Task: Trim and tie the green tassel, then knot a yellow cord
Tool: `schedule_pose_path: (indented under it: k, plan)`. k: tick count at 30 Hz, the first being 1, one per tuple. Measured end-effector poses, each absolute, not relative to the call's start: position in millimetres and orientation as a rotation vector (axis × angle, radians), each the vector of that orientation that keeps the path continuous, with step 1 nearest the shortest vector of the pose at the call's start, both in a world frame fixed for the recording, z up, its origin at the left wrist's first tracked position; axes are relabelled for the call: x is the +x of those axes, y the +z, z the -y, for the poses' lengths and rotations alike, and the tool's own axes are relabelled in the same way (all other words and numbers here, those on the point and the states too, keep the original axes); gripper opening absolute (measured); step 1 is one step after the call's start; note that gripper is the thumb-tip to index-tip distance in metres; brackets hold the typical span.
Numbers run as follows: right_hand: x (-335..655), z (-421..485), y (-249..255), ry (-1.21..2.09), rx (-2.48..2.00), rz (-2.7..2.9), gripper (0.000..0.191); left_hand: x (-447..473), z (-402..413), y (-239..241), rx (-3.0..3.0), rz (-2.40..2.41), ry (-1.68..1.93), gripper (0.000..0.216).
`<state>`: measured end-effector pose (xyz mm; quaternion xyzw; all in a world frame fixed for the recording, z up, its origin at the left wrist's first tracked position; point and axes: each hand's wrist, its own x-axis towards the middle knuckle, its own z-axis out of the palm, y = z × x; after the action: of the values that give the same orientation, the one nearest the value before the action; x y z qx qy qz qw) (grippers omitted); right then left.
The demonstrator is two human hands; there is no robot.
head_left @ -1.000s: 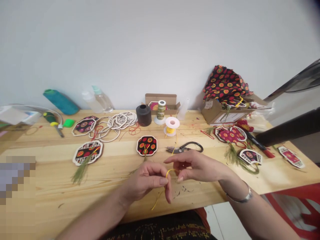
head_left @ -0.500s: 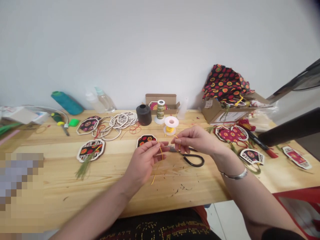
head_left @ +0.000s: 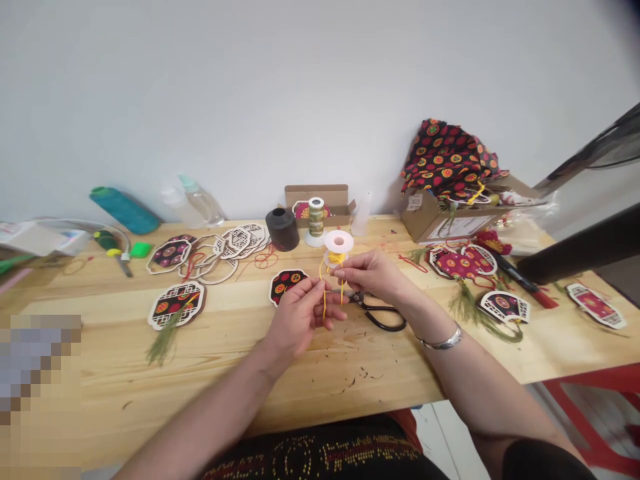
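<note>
Between my two hands runs a thin yellow cord point(head_left: 324, 303). My left hand point(head_left: 303, 310) pinches it between thumb and forefinger, the other fingers loosely spread. My right hand point(head_left: 367, 275) pinches another stretch of the cord, with an end hanging below the fingertips. Just behind the hands stands a white spool point(head_left: 339, 242) wound with yellow cord. Black-handled scissors point(head_left: 385, 319) lie under the hands, their blades partly covered. A dark patterned fabric piece point(head_left: 285, 285) lies by my left hand, partly hidden by it.
Behind are a black thread cone point(head_left: 283, 230), a gold thread spool point(head_left: 316, 219) and a small cardboard box point(head_left: 317, 195). Wooden lattice frames point(head_left: 245, 240) and a tasselled ornament point(head_left: 176, 305) lie left. At right sit a fabric-filled box point(head_left: 445, 223), more ornaments point(head_left: 503, 313) and a black post point(head_left: 580, 250).
My right hand has moved left, closer to my left hand, and the cord between them now hangs slacker. The view has shifted slightly.
</note>
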<state>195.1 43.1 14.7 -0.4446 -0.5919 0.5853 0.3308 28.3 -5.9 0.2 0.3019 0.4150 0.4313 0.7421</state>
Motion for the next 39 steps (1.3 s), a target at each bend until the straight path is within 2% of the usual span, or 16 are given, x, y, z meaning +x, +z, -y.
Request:
schedule_pose_path:
  k: [17,29,39]
  plan:
    - [190.3,-39.9,11.0,1.506,-1.139,1.594,0.021,30.7,7.3,-4.3,0.7,-0.947,0.952,0.022]
    - [189.8,-38.5,15.1,1.411,-1.228,1.594,0.036,30.0,6.3,-4.5,0.675,-0.936,0.953,0.016]
    - [195.1,-40.1,18.4,1.73,-1.003,1.329,0.029,30.1,7.1,-7.8,0.784,-0.97,0.87,0.018]
